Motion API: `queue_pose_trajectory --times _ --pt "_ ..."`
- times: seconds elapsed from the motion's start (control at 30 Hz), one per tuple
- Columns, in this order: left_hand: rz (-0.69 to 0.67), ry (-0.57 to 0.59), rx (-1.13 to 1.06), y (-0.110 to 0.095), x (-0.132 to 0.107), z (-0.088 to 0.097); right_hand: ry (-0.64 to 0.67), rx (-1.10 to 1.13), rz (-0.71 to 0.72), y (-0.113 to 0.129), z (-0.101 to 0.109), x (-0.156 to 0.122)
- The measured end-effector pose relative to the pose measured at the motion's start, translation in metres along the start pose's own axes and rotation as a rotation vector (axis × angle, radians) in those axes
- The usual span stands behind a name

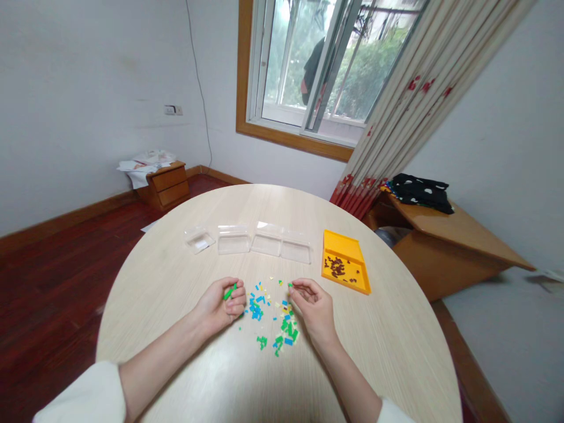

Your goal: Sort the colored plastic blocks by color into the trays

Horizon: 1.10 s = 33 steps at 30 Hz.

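Note:
My left hand (224, 301) is raised over the table, its fingers curled around green building bricks (229, 292). To the right, my right hand (314, 301) pinches a small green brick (290, 285) between thumb and forefinger. Loose blue bricks (256, 306) lie just beside the left hand. Green bricks (289, 330) are spread below the right hand's fingers, with a few blue and yellow ones among them. A smaller cluster of green pieces (262, 342) sits nearer to me. Part of what the left hand holds is hidden by its fingers.
Several clear plastic boxes (233, 244) stand in a row behind the bricks on the round table (374, 364). At right lies an open yellow case (344, 242) with dark brown pieces (337, 267) inside. Beyond the table are a wooden cabinet (170, 185) and a large cardboard box (440, 247).

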State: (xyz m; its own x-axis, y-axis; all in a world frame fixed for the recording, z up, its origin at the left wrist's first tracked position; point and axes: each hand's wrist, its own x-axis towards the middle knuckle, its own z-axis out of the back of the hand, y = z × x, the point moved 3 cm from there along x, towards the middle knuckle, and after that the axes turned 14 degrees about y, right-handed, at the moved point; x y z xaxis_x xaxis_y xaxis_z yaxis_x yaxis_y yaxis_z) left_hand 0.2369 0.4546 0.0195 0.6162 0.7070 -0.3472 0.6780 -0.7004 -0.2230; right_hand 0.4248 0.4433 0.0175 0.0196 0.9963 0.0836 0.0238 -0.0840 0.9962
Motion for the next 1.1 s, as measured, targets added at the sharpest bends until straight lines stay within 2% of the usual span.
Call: queue_pose_trajectory --times 0.53,0.7,0.83,1.1 --pt "0.057 0.021 -0.023 0.001 0.000 0.001 0.037 -0.230 0.035 -0.007 0.005 0.004" --pt "0.055 0.018 -0.019 0.001 0.001 0.001 0.162 -0.531 0.176 -0.013 0.003 0.017" --pt "0.057 0.002 -0.031 0.001 0.002 0.001 0.200 -0.774 0.289 -0.016 -0.006 0.031" --pt "0.020 -0.044 -0.124 -0.007 0.004 0.003 0.417 -0.923 0.335 -0.018 -0.032 0.044"
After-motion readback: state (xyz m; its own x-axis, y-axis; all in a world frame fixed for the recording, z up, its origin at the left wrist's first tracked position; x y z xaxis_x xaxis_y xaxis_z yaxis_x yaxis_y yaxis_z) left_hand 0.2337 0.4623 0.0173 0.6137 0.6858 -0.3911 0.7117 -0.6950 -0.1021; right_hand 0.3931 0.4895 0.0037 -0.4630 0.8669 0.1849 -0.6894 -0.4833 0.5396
